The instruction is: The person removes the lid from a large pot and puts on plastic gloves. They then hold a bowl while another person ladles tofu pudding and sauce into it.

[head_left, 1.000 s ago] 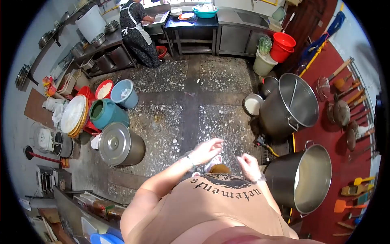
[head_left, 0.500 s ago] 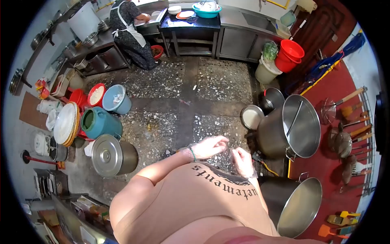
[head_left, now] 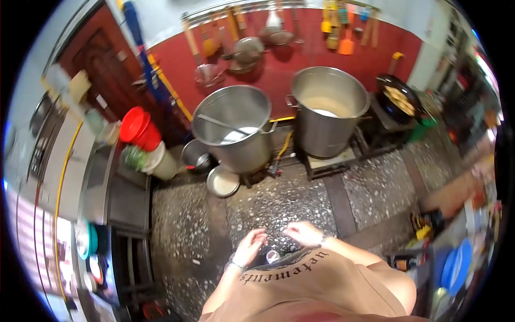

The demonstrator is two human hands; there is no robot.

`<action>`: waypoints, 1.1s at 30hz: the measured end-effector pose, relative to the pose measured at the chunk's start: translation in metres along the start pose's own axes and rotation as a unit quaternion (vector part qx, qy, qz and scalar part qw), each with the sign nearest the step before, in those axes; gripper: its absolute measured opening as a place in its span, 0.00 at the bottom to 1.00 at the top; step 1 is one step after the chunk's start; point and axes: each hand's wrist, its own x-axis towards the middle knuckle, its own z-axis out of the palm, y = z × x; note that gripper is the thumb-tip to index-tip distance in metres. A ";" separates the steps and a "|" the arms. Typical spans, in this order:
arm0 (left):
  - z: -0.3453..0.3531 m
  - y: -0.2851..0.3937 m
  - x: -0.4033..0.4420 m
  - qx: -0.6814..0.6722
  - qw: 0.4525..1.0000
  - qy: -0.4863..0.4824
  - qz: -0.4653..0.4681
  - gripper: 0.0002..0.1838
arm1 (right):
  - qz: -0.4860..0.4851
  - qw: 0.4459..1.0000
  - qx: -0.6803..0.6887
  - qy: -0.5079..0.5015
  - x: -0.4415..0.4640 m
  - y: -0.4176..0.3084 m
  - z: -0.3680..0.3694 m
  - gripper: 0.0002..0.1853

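Vs. 0.5 s ago, view is swung R: lg. pot (head_left: pixel 241 154) w/ rod (head_left: pixel 220 123) and 2nd pot (head_left: pixel 324 133) are seen ahead by red wall (head_left: pixel 273 67), not at R; wok (head_left: pixel 409 90) is newly shown. L hand (head_left: pixel 249 248) and R hand (head_left: pixel 303 233) are held apart, fingers loosely bent, nothing gripped.

Lettering (head_left: pixel 281 275) on the tan shirt (head_left: pixel 343 287), just behind the left hand (head_left: pixel 249 248) and right hand (head_left: pixel 303 234): one dark Gothic-style word, "uetements". It appears inverted, its final s towards the left hand, its opening u, possibly v, towards the right.
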 end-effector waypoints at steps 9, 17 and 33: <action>0.114 0.010 -0.015 0.065 0.964 -0.246 0.072 0.18 | 0.021 0.982 0.028 0.184 -0.147 0.019 0.063 0.10; 0.279 -0.021 -0.083 0.087 0.899 -0.425 0.057 0.20 | -0.026 0.933 0.078 0.349 -0.320 0.075 0.100 0.11; 0.472 -0.034 -0.175 -0.146 0.855 -0.497 -0.009 0.21 | -0.182 0.614 0.732 0.235 -0.493 0.072 0.089 0.18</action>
